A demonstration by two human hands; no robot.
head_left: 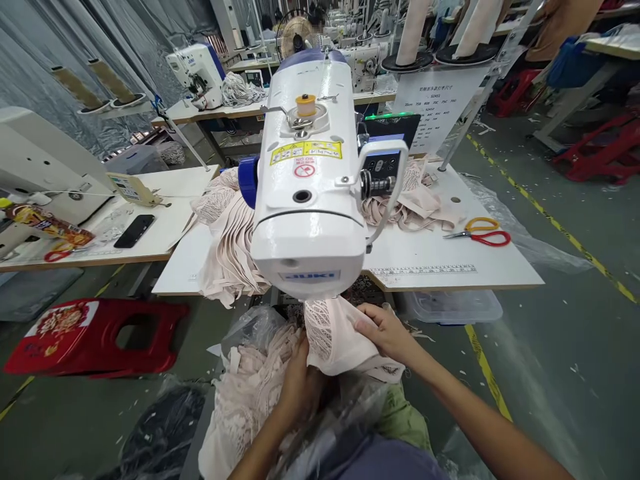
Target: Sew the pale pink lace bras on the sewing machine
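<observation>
A pale pink lace bra piece (345,340) hangs at the front of a white JUKI sewing machine (310,220), its upper edge under the machine head. My right hand (387,330) pinches its right side, thumb on top and fingers behind. My left hand (303,377) is closed at the left edge of the same piece, its fingertips hidden by the cloth. The needle area is out of sight behind the machine head. Directly left of my left hand lies a heap of similar pink lace pieces (250,393) in clear plastic.
Stacked pink pieces (233,240) hang over the table's left front edge; more cloth (415,207) lies right of the machine. Scissors with red and yellow handles (483,231) rest on the white tabletop (425,257). A red stool (100,337) stands at left, a plastic bin (455,307) under the table.
</observation>
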